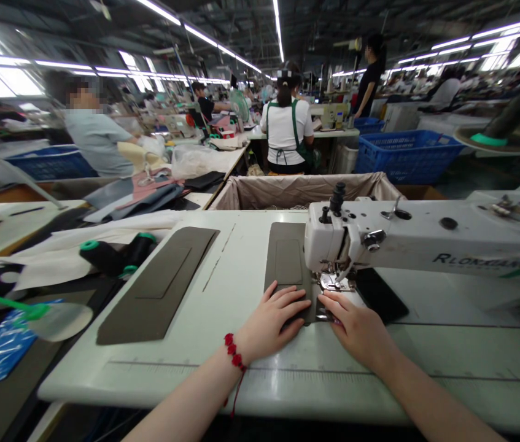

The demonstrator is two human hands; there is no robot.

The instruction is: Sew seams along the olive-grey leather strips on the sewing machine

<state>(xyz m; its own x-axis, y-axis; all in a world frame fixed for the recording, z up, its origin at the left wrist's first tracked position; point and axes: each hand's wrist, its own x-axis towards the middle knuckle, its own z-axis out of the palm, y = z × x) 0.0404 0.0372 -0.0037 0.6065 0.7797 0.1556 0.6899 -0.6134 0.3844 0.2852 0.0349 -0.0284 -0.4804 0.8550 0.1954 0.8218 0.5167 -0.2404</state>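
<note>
My left hand (275, 319) lies flat with fingers spread on the lower end of a grey-brown fabric panel (288, 258). That panel has a stitched rectangle on it, and its right edge runs up beside the sewing machine's (333, 239) head. My right hand (356, 328) rests by the needle plate (336, 282), fingers stretched toward the presser foot; what lies under its fingertips is partly hidden. A second grey-brown panel (161, 282) with a similar stitched rectangle lies to the left on the table (236, 344).
A dark phone-like slab (382, 294) lies under the machine arm. Black thread cones (103, 256) and a green-handled clear disc (64, 321) are at left. Beyond the table stands a cloth-lined bin (264, 191); a blue crate (407, 153) is farther right. Several people work ahead.
</note>
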